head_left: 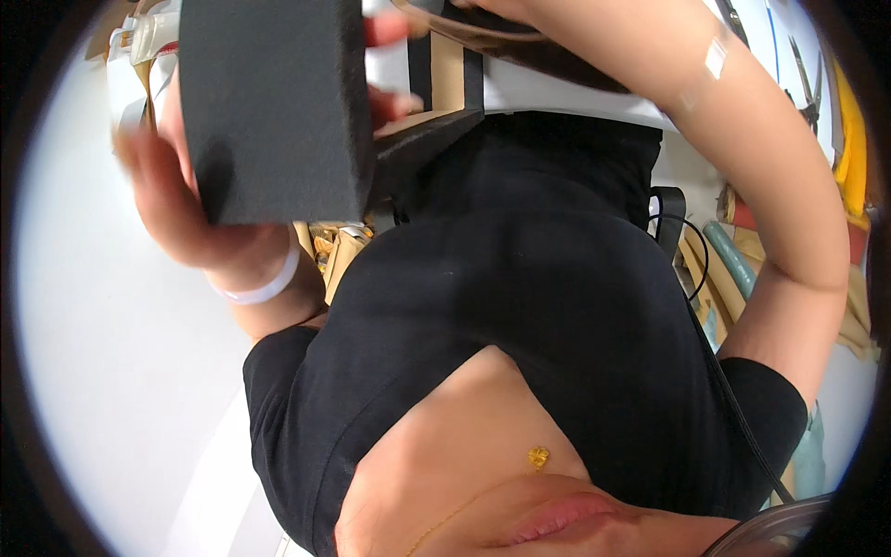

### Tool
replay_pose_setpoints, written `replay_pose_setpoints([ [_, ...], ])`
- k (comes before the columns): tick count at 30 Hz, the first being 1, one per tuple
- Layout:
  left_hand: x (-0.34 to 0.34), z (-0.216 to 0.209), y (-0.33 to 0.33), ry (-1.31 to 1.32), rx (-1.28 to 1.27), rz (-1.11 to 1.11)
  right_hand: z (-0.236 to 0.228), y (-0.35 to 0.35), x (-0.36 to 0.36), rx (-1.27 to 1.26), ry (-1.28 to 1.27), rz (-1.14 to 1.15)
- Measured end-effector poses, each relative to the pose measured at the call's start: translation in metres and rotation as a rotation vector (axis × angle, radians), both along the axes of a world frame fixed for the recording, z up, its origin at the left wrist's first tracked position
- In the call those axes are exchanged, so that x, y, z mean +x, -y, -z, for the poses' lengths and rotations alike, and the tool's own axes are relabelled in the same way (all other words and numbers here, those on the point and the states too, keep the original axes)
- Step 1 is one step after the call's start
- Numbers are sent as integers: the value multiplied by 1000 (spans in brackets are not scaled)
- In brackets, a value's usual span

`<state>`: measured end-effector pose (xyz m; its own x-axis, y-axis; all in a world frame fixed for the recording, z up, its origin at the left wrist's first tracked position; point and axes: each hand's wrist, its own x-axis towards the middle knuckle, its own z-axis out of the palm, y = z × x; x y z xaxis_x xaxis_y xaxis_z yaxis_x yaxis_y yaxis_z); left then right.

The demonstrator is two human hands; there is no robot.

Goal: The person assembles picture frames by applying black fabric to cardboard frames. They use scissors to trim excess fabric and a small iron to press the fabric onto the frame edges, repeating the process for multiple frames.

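A black box-like piece (274,111) with a matte, felt-like face stands tilted up at the upper left. My left hand (176,204) is wrapped around it, the thumb side at its left edge. Blurred fingertips show past its right edge. Beside it is a black-edged frame with a tan inner face (448,79); whether it belongs to the same piece I cannot tell. My right forearm (631,46) reaches across the top, and my right hand (492,5) is mostly cut off by the upper edge, its fingers hidden.
A white surface (102,306) spreads along the left. White items (153,37) lie at the upper left. On the right are a dark pliers-like tool (807,84), a yellow strip (849,158), rolled material (731,260) and a black cable (705,269). A brown curved shape (557,60) passes below my right forearm.
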<state>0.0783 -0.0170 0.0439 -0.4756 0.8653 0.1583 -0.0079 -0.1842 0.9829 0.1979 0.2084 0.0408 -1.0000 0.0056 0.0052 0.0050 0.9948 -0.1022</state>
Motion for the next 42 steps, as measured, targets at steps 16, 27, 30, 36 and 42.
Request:
replay_pose_setpoints([
  [16,-1,-27,19,29,120,190,-54,-12,13,-302,179,-145],
  [27,2,-57,17,82,73,180,-33,12,27,-282,-45,-136],
  [30,-2,-56,9,127,97,139,-40,11,7,-310,-31,-186],
  [36,13,-66,18,91,84,58,-60,22,-22,-240,-19,-359],
  [42,15,-25,14,80,21,103,-34,-13,-17,-107,18,-339],
])
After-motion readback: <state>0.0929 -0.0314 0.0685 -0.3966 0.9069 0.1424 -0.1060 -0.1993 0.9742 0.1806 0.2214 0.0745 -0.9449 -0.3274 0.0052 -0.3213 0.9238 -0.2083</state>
